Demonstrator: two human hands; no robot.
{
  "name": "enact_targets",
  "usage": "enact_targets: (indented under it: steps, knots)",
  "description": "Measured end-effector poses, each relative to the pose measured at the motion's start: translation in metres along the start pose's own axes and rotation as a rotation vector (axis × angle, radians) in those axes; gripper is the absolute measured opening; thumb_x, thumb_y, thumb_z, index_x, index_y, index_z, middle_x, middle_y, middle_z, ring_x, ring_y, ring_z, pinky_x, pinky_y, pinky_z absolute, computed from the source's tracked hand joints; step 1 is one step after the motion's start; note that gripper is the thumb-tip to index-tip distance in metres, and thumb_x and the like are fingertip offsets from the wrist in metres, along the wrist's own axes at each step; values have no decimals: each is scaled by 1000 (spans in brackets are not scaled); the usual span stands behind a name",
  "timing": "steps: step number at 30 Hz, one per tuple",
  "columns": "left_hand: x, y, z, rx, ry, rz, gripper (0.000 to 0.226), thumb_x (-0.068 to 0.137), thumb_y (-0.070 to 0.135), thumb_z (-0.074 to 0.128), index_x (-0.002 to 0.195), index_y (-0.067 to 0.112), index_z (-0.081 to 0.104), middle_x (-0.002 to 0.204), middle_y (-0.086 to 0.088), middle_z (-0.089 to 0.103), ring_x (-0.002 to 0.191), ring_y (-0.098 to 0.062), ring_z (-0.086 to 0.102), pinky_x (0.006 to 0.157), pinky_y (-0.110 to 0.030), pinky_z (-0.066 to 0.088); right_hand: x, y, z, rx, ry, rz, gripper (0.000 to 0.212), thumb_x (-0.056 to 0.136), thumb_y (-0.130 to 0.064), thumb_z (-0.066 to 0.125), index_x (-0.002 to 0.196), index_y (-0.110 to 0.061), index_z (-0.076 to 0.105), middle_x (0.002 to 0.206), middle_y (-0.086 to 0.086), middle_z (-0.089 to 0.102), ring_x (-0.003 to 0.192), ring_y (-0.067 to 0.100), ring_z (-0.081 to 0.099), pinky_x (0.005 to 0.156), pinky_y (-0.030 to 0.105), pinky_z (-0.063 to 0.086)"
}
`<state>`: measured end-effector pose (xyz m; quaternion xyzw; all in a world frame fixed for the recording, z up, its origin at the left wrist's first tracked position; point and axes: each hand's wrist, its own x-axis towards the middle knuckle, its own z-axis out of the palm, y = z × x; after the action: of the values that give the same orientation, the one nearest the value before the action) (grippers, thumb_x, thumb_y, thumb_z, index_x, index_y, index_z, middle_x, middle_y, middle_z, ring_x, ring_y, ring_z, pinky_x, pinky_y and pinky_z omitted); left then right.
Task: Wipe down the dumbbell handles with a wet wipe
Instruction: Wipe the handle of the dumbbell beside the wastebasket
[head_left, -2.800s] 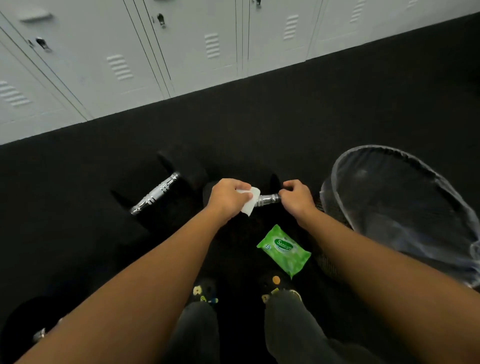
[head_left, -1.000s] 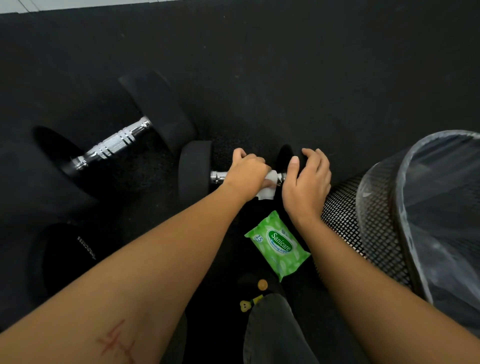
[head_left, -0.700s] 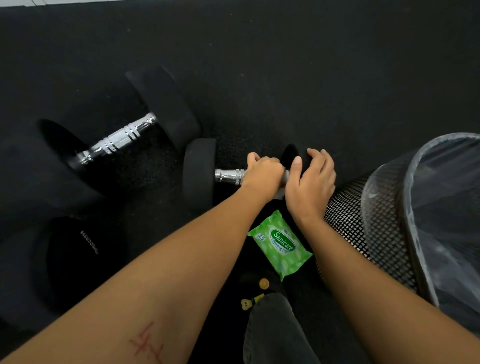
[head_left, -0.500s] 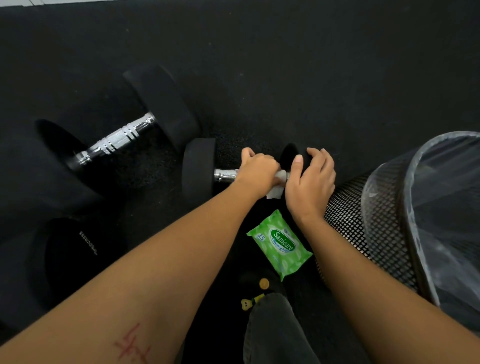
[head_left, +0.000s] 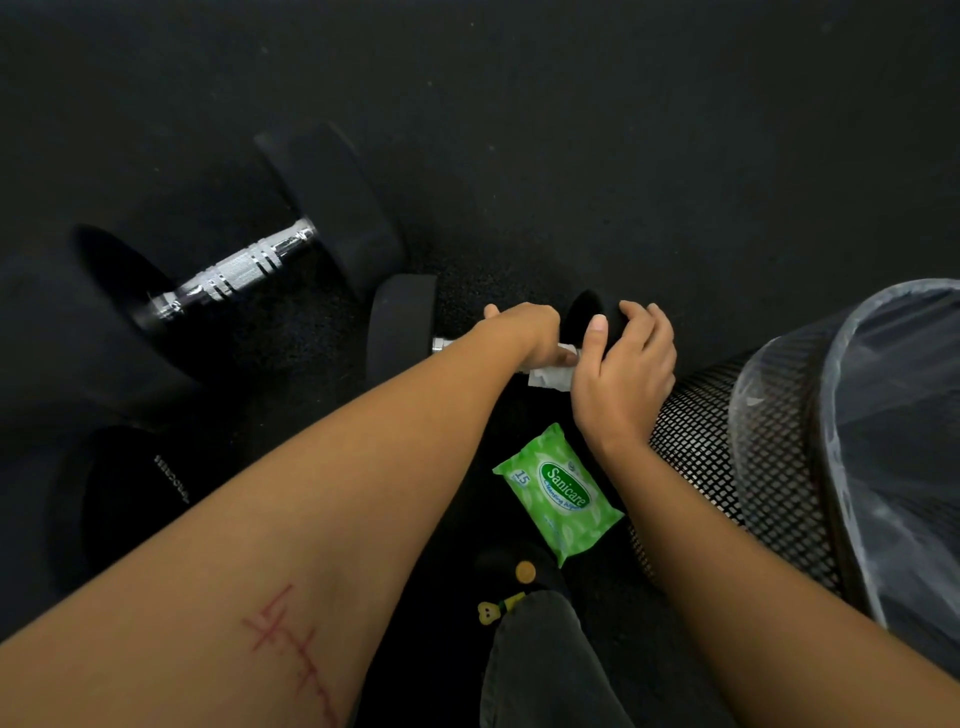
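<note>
Dumbbell (head_left: 402, 332) lies 9-to-3 across the hands, left hand on the bar

The dumbbell rests on the black floor (head_left: 623, 156) at 12 o'clock from the person's knee (head_left: 540, 660). Its long axis runs from 9 to 3 o'clock, square across both forearms. The left hand (head_left: 524, 330) is the working one. It comes in from 7 o'clock and is curled over the handle (head_left: 441, 343) with the wipe (head_left: 551, 375) under it, a white corner hanging out at the hand's 4 o'clock side. The right hand (head_left: 626, 364) sits at the 3 o'clock end, fingers curved over the far side of the black head and thumb laid up its near face, steadying it. Any stroke has to run along the 9-to-3 line. The only bare metal showing is a short stub at the 9 o'clock end, just beside the left head, so the free travel looks to be toward 9 o'clock.

Most of the handle is hidden under the left hand, so I cannot tell how far the wipe wraps the bar or whether it reaches underneath. The right head is mostly covered. A second dumbbell (head_left: 236, 275) lies at 10 o'clock, well apart from the hands, axis 8 to 2, its own bar bare. A third weight (head_left: 124, 499) at 8 o'clock is dark and hard to read. The pack (head_left: 558, 493) lies at 6 o'clock from the hands. The bin (head_left: 727, 441) stands at 4 o'clock, cut off by the frame.
</note>
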<state>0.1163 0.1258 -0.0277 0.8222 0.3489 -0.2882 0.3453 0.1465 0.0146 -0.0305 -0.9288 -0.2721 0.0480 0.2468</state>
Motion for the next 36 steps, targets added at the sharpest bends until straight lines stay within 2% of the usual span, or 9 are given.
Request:
enact_targets:
  steps: [5, 8, 11, 16, 21, 24, 30, 33, 36]
  knots:
    - [-7, 0, 11, 105, 183, 136, 33, 95, 39, 42, 102, 17, 66, 93, -1, 61, 103, -21, 55, 98, -38, 26, 0, -1, 0, -18, 9, 2, 46, 94, -38, 36, 129, -10, 47, 143, 14, 38, 132, 30, 37, 102, 46, 33]
    - [-12, -8, 39, 230, 435, 294, 18, 90, 18, 48, 101, 14, 62, 100, -4, 64, 97, -22, 59, 100, -35, 24, 0, -2, 0, -26, 13, 4, 43, 96, -35, 39, 129, -10, 47, 143, 15, 38, 132, 30, 37, 103, 47, 33]
    - [-10, -20, 62, 324, 702, 387, 21, 73, 5, 65, 94, 9, 66, 83, -5, 67, 78, -24, 65, 99, -37, 33, 0, -3, -1, -31, 10, 9, 43, 96, -35, 39, 130, -10, 47, 144, 14, 38, 133, 29, 36, 103, 46, 33]
    - [-10, -7, 38, 275, 415, 252, 21, 90, 17, 50, 109, 15, 59, 110, -2, 61, 107, -21, 56, 108, -37, 18, 1, -2, -2, -33, -7, 8, 43, 96, -35, 39, 131, -10, 46, 145, 15, 36, 133, 30, 34, 104, 46, 32]
    - [-2, -4, 11, 0, 152, 85, 35, 92, 44, 46, 106, 21, 68, 98, -2, 64, 106, -21, 53, 94, -37, 28, 1, -3, -2, -38, -17, 9, 44, 97, -35, 38, 132, -11, 44, 146, 14, 35, 134, 29, 33, 105, 45, 31]
    - [-6, -10, 20, 76, 229, 158, 32, 93, 38, 43, 106, 19, 66, 98, -2, 64, 101, -19, 55, 98, -36, 22, 1, -3, -2, -39, -15, 6, 44, 96, -36, 38, 132, -10, 45, 145, 14, 36, 134, 30, 34, 105, 45, 31]
    - [-5, -43, 68, 389, 811, 518, 40, 62, 6, 75, 101, 8, 67, 88, -1, 69, 78, -19, 68, 88, -33, 24, 0, -2, 0, -35, -4, 6, 44, 96, -35, 40, 131, -10, 46, 145, 15, 36, 134, 30, 34, 105, 45, 31]
    - [-7, -35, 57, 386, 709, 490, 32, 70, 10, 72, 101, 12, 66, 89, 0, 66, 81, -18, 65, 94, -33, 22, 1, -1, 0, -44, -6, 1, 44, 96, -36, 39, 132, -10, 45, 145, 14, 36, 134, 30, 34, 105, 44, 31]
    - [-7, -17, 41, 188, 460, 292, 21, 93, 25, 46, 103, 16, 62, 103, -2, 61, 100, -20, 57, 101, -34, 20, 0, -2, -1, -43, -12, -6, 44, 96, -36, 38, 133, -11, 44, 146, 13, 35, 134, 29, 34, 105, 44, 31]
